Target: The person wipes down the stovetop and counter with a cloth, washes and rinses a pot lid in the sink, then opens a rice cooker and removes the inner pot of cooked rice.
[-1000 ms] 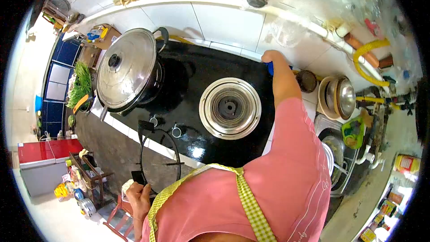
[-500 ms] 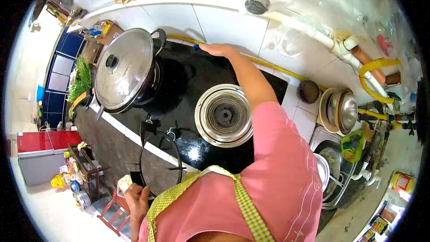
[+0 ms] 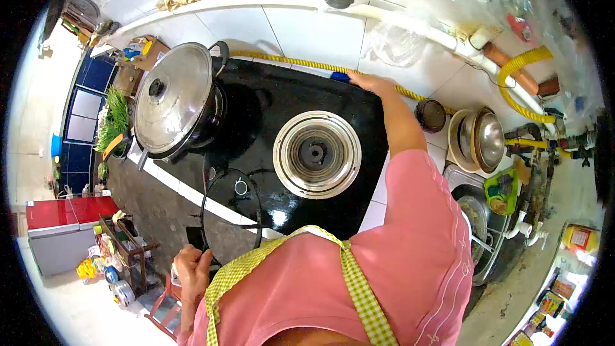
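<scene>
My left hand [image 3: 192,268] is closed around the edge of a black ring-shaped pan support [image 3: 259,208], held off the stove near my apron. Its prongs point inward. At the far right of the black glass stovetop [image 3: 256,115], my right hand [image 3: 371,83] presses on a blue cloth [image 3: 339,77] along the back edge; its fingers are partly hidden. The bare right burner [image 3: 317,154], with silver rings, lies between my arms. A lidded wok [image 3: 176,102] sits on the left burner.
A yellow corrugated hose [image 3: 288,61] runs behind the stove. Stacked metal bowls [image 3: 490,141] and a dark round container [image 3: 430,116] stand to the right, by the sink [image 3: 461,179]. Green vegetables [image 3: 115,115] lie left of the wok.
My right hand has slid rightward along the stove's back edge with the blue cloth, which shows more now. My left hand still holds the pan support in nearly the same place.
</scene>
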The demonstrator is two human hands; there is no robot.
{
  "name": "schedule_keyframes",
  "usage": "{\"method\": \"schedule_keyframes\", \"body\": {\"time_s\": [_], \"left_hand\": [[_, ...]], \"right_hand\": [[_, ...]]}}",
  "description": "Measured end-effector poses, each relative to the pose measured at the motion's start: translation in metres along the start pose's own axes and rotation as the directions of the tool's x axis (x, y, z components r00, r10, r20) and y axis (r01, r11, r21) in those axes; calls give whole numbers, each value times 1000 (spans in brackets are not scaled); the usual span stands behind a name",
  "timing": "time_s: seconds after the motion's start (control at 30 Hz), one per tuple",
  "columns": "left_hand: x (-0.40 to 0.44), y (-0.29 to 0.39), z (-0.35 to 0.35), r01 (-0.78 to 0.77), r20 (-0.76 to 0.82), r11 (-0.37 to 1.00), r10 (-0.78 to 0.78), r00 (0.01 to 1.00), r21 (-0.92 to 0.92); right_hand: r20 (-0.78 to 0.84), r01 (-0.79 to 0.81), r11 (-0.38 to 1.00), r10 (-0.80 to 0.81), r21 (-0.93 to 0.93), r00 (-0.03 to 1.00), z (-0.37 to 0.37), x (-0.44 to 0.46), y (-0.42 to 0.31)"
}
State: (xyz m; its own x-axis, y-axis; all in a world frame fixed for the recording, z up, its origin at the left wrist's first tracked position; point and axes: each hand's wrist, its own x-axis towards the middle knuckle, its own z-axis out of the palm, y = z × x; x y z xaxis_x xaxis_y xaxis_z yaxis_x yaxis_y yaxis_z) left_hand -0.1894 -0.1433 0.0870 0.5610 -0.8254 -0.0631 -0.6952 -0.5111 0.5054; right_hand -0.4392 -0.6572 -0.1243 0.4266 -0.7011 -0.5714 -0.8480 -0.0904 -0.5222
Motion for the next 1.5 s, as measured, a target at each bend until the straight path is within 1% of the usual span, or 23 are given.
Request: {"method": "schedule_keyframes", "body": {"time_s": [0.07,0.13,0.23,0.3,0.37,0.43,0.5,0.57,0.63,0.67,0.7,0.8,0.87,0.9,0.93,0.97,1.03,1.1,1.17,1.3,1.37,1.43,1.5], "left_hand": [[2,7,-4,4,37,1000,-5,999,11],[1,6,-5,-16,40,1000,15,999,4],[1,6,-4,-92,33,996,92,995,19],[2,2,-7,-127,63,991,124,990,47],[3,4,-2,-209,-46,978,210,977,27],[8,0,-3,-181,9,983,181,983,24],[17,1,-1,-161,58,987,160,985,11],[25,7,2,-202,28,978,203,979,-47],[36,16,1,-263,74,965,264,962,-19],[41,22,2,-285,90,958,281,955,25],[46,28,4,-307,104,949,299,948,68],[57,40,13,-400,86,916,399,913,-6],[66,48,15,-494,99,869,492,865,-8],[71,52,18,-509,111,861,507,855,-14],[75,56,21,-562,97,827,561,822,-20],[80,61,23,-612,83,790,612,787,-26],[87,76,27,-637,95,771,634,768,0],[102,84,39,-760,54,649,761,647,-35],[109,94,49,-699,102,715,697,710,-19],[129,102,76,-801,89,598,797,597,20],[135,104,87,-789,131,609,778,614,80],[141,106,102,-790,161,597,773,613,141],[140,105,111,-811,156,563,797,583,158]], "right_hand": [[-50,-137,991,136,-7,989,-2,1,24],[-71,-75,992,83,106,994,-6,-10,35],[-54,-159,976,168,151,984,-13,-15,38],[88,-208,857,189,472,978,-16,-13,42],[113,-231,849,202,475,973,-20,1,62],[151,-269,838,223,475,963,-12,-17,67],[21,-137,773,158,620,987,-17,-78,40],[-29,-59,702,112,710,993,2,-69,73],[-6,-120,517,235,847,972,13,-107,62],[86,-162,423,195,892,977,28,-82,92],[-15,-20,328,103,945,995,31,-116,75],[-77,14,353,166,936,983,64,-102,114],[-217,120,834,0,539,976,87,-97,139],[-300,15,989,31,149,953,104,-101,136],[-380,-164,956,61,-244,923,122,-105,134],[-644,-218,968,87,-127,760,144,-153,109],[-665,-292,940,103,-179,740,167,-165,108],[-730,-290,933,45,-214,682,199,-184,105],[-729,-258,949,46,-182,683,222,-211,90],[-704,-267,932,19,-244,709,269,-249,81],[-730,-249,905,-93,-346,677,298,-262,81],[-708,-260,900,-71,-349,703,316,-284,69],[-542,-321,830,27,-457,840,328,-313,50]]}}
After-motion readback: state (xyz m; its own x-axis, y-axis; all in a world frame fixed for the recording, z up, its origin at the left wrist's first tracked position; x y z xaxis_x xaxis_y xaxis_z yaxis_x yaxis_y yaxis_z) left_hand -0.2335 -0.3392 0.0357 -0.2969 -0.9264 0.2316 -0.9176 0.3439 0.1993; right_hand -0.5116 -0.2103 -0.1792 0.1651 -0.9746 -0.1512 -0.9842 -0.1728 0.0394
